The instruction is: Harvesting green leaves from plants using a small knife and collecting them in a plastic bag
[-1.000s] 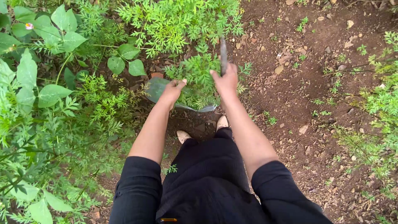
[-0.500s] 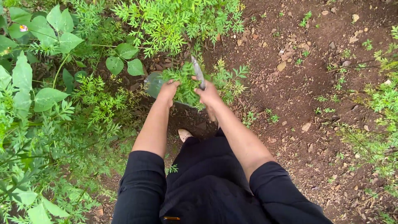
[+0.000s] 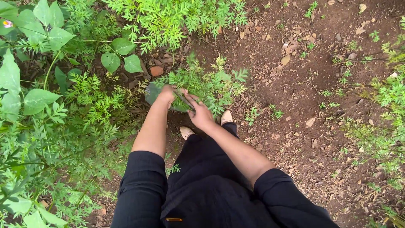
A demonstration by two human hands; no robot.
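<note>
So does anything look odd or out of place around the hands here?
Nothing stands out. The left hand grips a bundle of cut greens, and the right hand holds a thin blade against it, over bare soil.

Soft, even daylight fills the scene — bright enough to show colour, with no hard shadows and no glare. The feathery plant (image 3: 202,84) at the centre is slightly smeared by motion blur, and so is the thin dark blade just below it. Left of that plant, the broad leaves (image 3: 33,97) look pale, almost washed out. To its right, the brown soil (image 3: 312,105) stays fairly crisp — though detail softens toward the frame's corners.
</note>
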